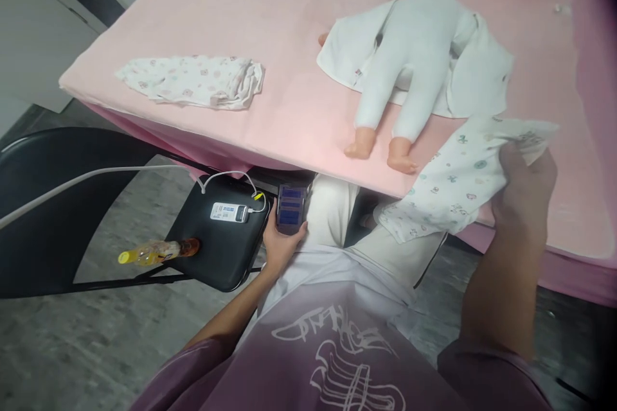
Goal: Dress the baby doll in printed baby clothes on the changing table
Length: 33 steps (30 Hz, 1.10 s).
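My left hand [283, 243] is closed round a smartphone [291, 207] with a bluish screen, held low beside my left thigh. On the right, my right hand [526, 189] grips a white baby cloth [460, 173] printed with small coloured figures; it hangs over the table edge and partly over my lap. Just beyond the cloth lies a baby doll [417, 45] on its back, feet toward me. White leggings cover its legs, and an opened white garment [482, 70] spreads out under its arms. The top of its head is cut off by the frame.
A folded patterned white cloth [193, 80] lies at the left on the pink-covered table [289, 26]. Left of my legs stands a black folding chair [226, 250]. On its seat are a white cabled device [229, 212] and a yellow-capped bottle [157, 252] lying sideways.
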Tool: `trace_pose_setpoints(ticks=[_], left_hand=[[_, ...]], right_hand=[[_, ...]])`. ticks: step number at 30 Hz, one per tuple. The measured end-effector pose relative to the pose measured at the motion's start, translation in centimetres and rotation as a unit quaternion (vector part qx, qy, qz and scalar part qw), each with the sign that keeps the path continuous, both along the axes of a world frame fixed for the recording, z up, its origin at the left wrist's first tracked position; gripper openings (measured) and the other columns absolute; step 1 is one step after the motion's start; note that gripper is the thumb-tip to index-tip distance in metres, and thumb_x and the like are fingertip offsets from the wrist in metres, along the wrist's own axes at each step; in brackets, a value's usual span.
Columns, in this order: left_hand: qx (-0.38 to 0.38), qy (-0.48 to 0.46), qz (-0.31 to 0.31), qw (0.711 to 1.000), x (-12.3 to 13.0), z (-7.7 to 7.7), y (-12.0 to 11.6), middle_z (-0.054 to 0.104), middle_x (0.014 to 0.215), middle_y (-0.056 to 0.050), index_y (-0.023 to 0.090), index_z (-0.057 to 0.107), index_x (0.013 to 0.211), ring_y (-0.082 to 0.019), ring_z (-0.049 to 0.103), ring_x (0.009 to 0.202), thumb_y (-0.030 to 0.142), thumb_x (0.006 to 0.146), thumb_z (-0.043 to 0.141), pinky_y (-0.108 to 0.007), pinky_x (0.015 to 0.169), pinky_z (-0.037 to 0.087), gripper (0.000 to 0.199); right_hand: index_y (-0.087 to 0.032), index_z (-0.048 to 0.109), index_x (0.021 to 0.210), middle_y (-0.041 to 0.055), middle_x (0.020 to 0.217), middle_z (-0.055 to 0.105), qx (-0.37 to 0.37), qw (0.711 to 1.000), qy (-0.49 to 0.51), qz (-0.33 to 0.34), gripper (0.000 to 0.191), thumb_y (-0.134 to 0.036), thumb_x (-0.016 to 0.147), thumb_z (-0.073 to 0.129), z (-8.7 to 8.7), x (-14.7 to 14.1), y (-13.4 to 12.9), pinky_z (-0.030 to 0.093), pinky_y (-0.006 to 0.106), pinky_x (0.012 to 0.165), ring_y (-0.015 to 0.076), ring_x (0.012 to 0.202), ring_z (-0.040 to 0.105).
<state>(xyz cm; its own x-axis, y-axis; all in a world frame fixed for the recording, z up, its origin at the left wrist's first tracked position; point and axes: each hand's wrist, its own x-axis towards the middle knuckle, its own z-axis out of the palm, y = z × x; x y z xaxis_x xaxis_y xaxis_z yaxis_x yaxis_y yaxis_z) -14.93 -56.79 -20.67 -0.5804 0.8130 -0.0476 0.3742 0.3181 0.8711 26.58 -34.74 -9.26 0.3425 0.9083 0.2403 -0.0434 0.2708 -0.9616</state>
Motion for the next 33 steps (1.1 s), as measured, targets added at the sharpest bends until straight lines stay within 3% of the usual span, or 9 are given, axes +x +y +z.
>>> trace_pose_setpoints(ticks=[6, 11, 21, 33], left_hand=[[0.025, 0.001, -0.028, 0.999, 2.3, -1.1, 3.0, 0.072, 0.152, -0.012, 0.029, 0.047, 0.173, -0.033, 0.071, 0.141, 0.038, 0.080, 0.098, -0.050, 0.124, 0.057, 0.106], [0.027, 0.011, -0.061, 0.998, 3.7, -1.1, 4.7, 0.067, 0.159, -0.012, 0.031, 0.049, 0.170, -0.034, 0.068, 0.145, 0.041, 0.081, 0.098, -0.052, 0.127, 0.053, 0.101], [0.060, 0.153, -0.094, 0.982, 5.7, -1.1, 8.2, 0.065, 0.137, -0.016, 0.028, 0.055, 0.164, -0.042, 0.062, 0.132, 0.043, 0.076, 0.101, -0.060, 0.118, 0.048, 0.100], [0.044, 0.195, -0.082, 0.976, 7.2, -0.8, 10.7, 0.062, 0.131, -0.014, 0.026, 0.061, 0.128, -0.041, 0.058, 0.122, 0.048, 0.073, 0.102, -0.059, 0.109, 0.045, 0.072]], right_hand=[[-0.021, 0.087, 0.119, 0.0087, 0.120, 0.082, -0.023, 1.000, -0.020, -0.005, 0.050, -0.049, 0.079, 0.098, 0.3, -0.3, -0.5, 0.068, 0.046, 0.102, 0.0271, 0.113, 0.077], [-0.021, 0.088, 0.118, 0.0084, 0.118, 0.082, -0.027, 0.999, -0.022, -0.004, 0.047, -0.047, 0.080, 0.098, 0.2, -0.3, -0.6, 0.068, 0.040, 0.098, 0.0255, 0.113, 0.077], [-0.020, 0.085, 0.116, 0.0094, 0.116, 0.082, -0.058, 0.998, -0.006, -0.023, 0.050, -0.049, 0.077, 0.099, 0.7, -0.7, -1.0, 0.072, 0.048, 0.094, 0.0321, 0.112, 0.082], [-0.025, 0.087, 0.115, 0.0057, 0.114, 0.084, -0.073, 0.996, -0.036, -0.039, 0.047, -0.054, 0.079, 0.098, 0.8, -0.8, -1.4, 0.072, 0.047, 0.088, 0.0282, 0.100, 0.082]])
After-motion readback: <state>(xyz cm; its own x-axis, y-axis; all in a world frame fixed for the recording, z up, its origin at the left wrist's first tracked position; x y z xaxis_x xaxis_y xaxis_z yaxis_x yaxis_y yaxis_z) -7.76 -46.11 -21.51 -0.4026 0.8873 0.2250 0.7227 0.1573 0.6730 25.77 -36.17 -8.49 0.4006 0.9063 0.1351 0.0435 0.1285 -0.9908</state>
